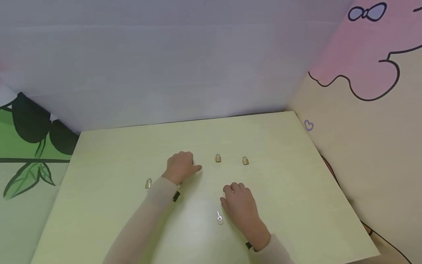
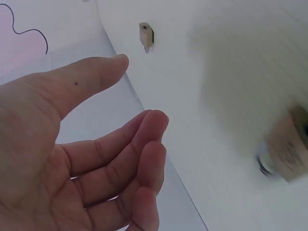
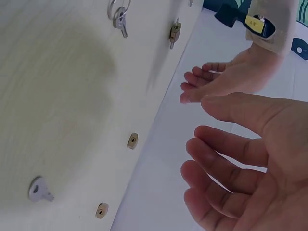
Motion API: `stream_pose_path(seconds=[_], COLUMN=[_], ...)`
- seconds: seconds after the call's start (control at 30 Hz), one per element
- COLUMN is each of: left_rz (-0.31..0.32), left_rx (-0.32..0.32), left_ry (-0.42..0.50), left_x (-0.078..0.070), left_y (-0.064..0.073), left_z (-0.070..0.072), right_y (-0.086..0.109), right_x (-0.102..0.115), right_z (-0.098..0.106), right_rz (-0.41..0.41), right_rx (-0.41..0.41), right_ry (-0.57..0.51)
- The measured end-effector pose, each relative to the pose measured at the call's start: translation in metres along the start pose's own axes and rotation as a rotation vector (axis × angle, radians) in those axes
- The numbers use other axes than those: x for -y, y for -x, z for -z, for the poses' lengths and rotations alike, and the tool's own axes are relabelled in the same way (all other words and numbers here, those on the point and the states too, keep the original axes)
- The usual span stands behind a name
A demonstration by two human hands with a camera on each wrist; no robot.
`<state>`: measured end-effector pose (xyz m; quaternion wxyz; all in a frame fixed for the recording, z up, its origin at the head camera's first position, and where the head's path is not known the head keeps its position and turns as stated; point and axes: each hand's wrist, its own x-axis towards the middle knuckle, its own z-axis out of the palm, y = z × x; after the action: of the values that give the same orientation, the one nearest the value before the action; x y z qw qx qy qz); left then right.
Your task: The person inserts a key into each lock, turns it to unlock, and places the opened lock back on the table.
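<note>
My left hand [image 1: 181, 167] hovers over the table's middle, loosely curved and holding nothing; in the left wrist view its thumb stands apart from the bent fingers [image 2: 153, 163]. Beneath it is a brass padlock [image 2: 286, 149], mostly covered by my wrist in the head view. Another padlock [image 1: 148, 183] lies left of that forearm. Two more, a padlock [image 1: 218, 158] and a padlock [image 1: 245, 160], lie farther back to the right. My right hand [image 1: 240, 205], also holding nothing, is raised beside a small silver key [image 1: 219, 218] with a ring.
The pale yellow table [image 1: 280, 139] meets a plain wall [image 1: 184, 66] at the back. A second key on a ring [image 3: 120, 19] shows in the right wrist view, near a padlock [image 3: 174, 33] with something metallic projecting. A dark cable [image 1: 385, 238] runs past the right edge.
</note>
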<state>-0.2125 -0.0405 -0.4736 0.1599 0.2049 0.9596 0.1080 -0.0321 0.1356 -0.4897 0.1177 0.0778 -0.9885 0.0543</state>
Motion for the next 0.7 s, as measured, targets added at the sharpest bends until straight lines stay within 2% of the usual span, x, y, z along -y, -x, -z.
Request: stream_pose_path(seconds=[0.23, 0.43, 0.57, 0.7], left_rz=[-0.015, -0.030, -0.025, -0.021], left_rx=[-0.005, -0.017, -0.021, 0.003], left_ry=[-0.034, -0.044, -0.042, -0.046], left_x=[-0.012, -0.020, -0.022, -0.023], left_y=[-0.013, -0.021, -0.024, -0.025], left_z=[0.003, -0.002, -0.006, -0.007], right_y=[0.005, 0.011, 0.014, 0.016], right_x=[0.013, 0.020, 0.023, 0.026], right_z=[0.001, 0.004, 0.005, 0.005], right_rz=[-0.014, -0.023, -0.020, -0.038], right_rx=[0.015, 0.024, 0.014, 0.032], right_ry=[0.002, -0.022, -0.032, -0.046])
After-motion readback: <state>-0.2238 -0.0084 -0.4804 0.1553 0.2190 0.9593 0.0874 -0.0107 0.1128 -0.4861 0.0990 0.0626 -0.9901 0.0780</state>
